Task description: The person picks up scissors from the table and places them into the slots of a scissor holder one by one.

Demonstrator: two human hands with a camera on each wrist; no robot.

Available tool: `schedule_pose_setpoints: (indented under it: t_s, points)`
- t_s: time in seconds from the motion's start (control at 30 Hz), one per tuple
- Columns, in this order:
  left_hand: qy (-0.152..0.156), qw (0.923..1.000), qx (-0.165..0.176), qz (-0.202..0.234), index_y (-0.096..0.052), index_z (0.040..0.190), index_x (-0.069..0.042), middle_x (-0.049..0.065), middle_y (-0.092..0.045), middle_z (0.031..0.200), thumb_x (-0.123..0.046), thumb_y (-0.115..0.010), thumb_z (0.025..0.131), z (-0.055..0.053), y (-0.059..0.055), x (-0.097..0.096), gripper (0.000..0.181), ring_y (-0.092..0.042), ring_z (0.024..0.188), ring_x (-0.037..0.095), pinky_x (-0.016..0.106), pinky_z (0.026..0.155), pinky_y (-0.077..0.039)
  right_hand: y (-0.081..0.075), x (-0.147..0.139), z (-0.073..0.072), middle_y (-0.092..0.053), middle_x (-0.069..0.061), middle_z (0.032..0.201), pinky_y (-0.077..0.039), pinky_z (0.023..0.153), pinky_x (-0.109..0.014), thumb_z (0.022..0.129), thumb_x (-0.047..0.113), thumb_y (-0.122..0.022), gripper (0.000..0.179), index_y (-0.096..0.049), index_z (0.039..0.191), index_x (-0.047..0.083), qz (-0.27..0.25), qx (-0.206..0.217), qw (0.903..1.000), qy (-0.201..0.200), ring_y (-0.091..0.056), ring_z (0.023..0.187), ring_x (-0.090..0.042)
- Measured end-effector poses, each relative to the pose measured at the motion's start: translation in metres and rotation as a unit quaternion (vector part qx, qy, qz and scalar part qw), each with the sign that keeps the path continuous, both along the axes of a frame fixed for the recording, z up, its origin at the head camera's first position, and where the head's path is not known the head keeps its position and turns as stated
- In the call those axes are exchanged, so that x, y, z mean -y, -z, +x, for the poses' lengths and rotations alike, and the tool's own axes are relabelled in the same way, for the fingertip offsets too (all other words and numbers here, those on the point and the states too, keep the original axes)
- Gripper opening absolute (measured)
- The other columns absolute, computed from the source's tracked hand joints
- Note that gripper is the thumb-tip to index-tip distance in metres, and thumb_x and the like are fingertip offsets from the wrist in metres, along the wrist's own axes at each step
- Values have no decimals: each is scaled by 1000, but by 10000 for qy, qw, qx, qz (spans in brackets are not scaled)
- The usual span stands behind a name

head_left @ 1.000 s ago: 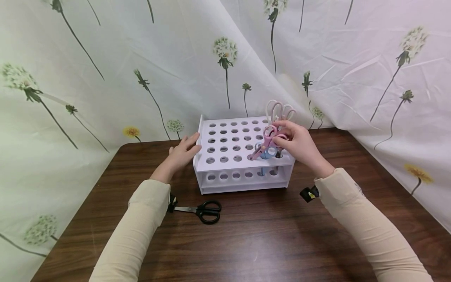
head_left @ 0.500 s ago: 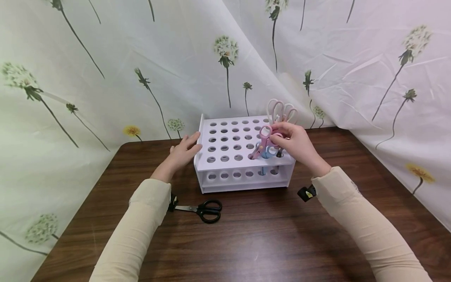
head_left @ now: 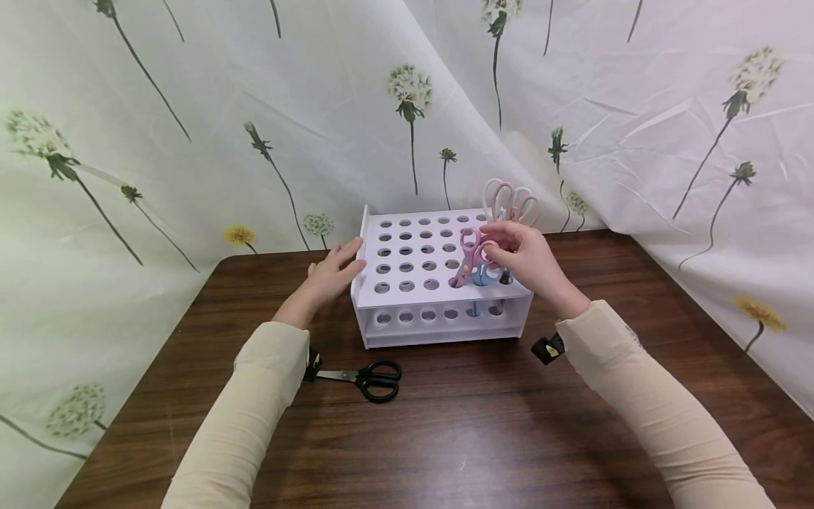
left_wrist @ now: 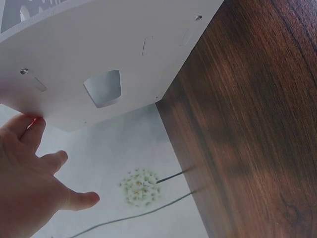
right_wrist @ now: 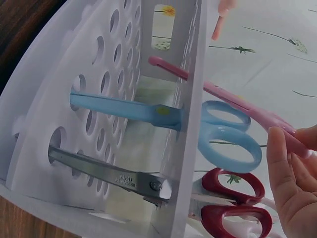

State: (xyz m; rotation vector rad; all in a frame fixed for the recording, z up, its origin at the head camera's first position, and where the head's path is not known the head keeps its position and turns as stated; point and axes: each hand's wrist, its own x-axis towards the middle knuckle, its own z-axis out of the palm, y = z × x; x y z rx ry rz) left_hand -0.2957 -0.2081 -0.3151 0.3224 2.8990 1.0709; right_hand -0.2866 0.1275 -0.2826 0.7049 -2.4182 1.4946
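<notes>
My right hand (head_left: 531, 258) pinches the pink scissors (head_left: 466, 268) by the handles. Their closed blades slant through a front-row hole of the white rack (head_left: 394, 300); the right wrist view has the tip (right_wrist: 157, 61) just under the top panel, above the lower one. Beside them, blue scissors (right_wrist: 133, 110) stand through both panels. Red-handled scissors (right_wrist: 126, 177) fill the corner hole, their handles hidden behind my right hand in the head view. My left hand (head_left: 327, 279) rests its extended fingertips on the rack's left side panel (left_wrist: 64, 64), thumb held away from it.
Several pairs of scissors with white and pale pink handles (head_left: 506, 196) stand at the rack's back right. Black-handled scissors (head_left: 362, 378) lie on the wooden table (head_left: 445, 438) in front of the rack. A flowered cloth (head_left: 305, 141) hangs close behind.
My right hand has shifted slightly left, tipping the pink scissors more upright, with their tip staying at the same hole. My left hand stays on the side panel.
</notes>
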Motion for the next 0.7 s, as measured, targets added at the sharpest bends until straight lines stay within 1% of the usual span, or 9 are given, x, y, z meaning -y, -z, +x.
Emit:
schedule_pose_setpoints:
  t_s: [0.07, 0.17, 0.33, 0.5, 0.6, 0.7]
  points:
    - [13, 10000, -7, -1, -18, 149, -19, 0, -14, 152, -36, -37, 99, 0, 0, 0, 56, 1, 138, 25, 57, 101, 12, 1, 1, 0, -66, -17, 99, -50, 62, -20, 87, 3, -62, 29, -61, 114, -4, 72, -16, 10000, 13, -59, 73, -12]
    - [2, 10000, 15, -2, -18, 149, -19, -1, -14, 152, -38, -37, 99, 0, -1, 0, 57, 1, 138, 23, 57, 102, 12, 3, 3, 0, -66, -14, 93, -50, 62, -22, 86, 4, -64, 27, -63, 112, -2, 206, -12, 9998, 42, -59, 72, -14]
    - [-17, 10000, 38, -16, -18, 149, -21, -2, -14, 152, -39, -37, 99, 1, -1, 0, 57, 1, 138, 21, 56, 102, 11, 5, 5, 0, -65, -10, 80, -49, 59, -22, 86, 7, -66, 22, -66, 106, 0, 391, -73, 9992, 8, -58, 67, -16]
    - [-5, 10000, 29, 20, -18, 149, -19, 0, -14, 152, -38, -37, 99, 1, -1, 0, 57, 2, 138, 22, 57, 102, 11, 7, 7, 0, -64, -6, 73, -46, 55, -23, 84, 7, -67, 17, -69, 101, 4, 572, -250, 9980, -27, -57, 63, -17]
    - [-2, 10000, 23, 49, -18, 149, -19, 0, -14, 152, -38, -38, 99, 0, -1, 0, 57, 2, 138, 23, 57, 101, 12, 9, 10, -1, -65, -6, 76, -45, 56, -23, 83, 5, -68, 15, -70, 98, 4, 727, -425, 9964, 33, -56, 63, -16]
    - [0, 10000, 22, 51, -18, 149, -19, -1, -14, 152, -38, -37, 99, 0, 0, 0, 57, 1, 138, 23, 57, 101, 12, 11, 12, -2, -67, -6, 85, -47, 59, -23, 82, 2, -67, 16, -70, 98, 3, 809, -503, 9954, 72, -58, 67, -15]
